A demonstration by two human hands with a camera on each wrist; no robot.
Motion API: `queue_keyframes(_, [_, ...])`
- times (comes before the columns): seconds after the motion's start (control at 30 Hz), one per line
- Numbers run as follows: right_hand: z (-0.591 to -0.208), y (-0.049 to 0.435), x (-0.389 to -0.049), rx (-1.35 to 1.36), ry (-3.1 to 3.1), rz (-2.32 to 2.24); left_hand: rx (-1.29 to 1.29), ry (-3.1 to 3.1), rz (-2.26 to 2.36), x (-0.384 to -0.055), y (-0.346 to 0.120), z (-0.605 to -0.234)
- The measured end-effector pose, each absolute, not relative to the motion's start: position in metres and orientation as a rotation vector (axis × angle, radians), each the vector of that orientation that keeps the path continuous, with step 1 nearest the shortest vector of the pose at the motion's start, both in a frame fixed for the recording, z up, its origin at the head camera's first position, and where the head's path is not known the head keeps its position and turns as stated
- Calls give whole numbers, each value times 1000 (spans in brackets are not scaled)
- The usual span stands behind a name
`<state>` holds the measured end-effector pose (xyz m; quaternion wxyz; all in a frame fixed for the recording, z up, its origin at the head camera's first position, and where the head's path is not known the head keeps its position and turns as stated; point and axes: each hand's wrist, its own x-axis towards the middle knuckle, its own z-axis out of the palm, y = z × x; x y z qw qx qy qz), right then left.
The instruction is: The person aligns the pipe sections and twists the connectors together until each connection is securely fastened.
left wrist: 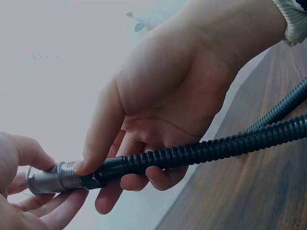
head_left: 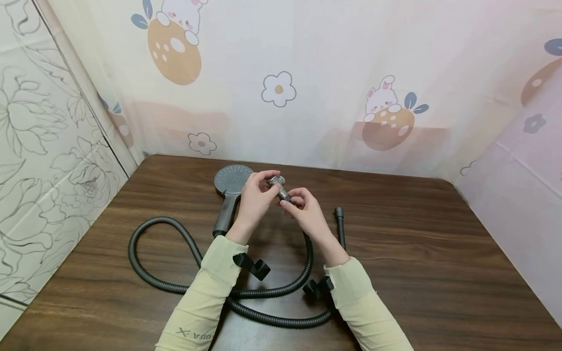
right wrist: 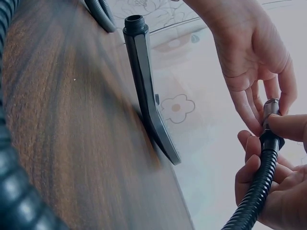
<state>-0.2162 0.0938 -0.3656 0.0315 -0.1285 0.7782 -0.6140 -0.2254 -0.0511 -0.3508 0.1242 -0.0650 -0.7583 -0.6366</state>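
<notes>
A chrome threaded fitting point(head_left: 277, 180) is between my two hands, in line with the black collar at one end of a dark ribbed shower hose point(left wrist: 180, 155). My left hand point(head_left: 256, 197) pinches the fitting between thumb and fingers. With the thumb at the joint and the fingers curled beneath, my right hand point(head_left: 309, 217) holds the hose's collar end; the hose runs back across its palm in the left wrist view. A grey hand shower point(head_left: 232, 179) lies beside my left hand, its threaded handle end point(right wrist: 135, 21) bare in the right wrist view.
The ribbed hose lies in wide loops on the brown wooden table point(head_left: 439, 253). Its other end point(head_left: 339, 214) points away, right of my right hand. Black mounts point(head_left: 254, 267) sit at both wrists. A printed curtain point(head_left: 325, 97) hangs behind the table's far edge.
</notes>
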Motion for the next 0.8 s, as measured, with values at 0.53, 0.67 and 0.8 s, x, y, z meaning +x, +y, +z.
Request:
queue_keyframes(0.53, [-367, 93, -215, -354, 2391, -1931, -178, -2216, -1859, -225, -51, -354])
queue_keyframes(0.67, [-366, 92, -215, -353, 2372, -1959, -175, -2215, -1856, -225, -51, -352])
queue_keyframes(0.8, [-365, 92, -216, -368, 2359, -1967, -177, -2214, -1855, -225, -51, -351])
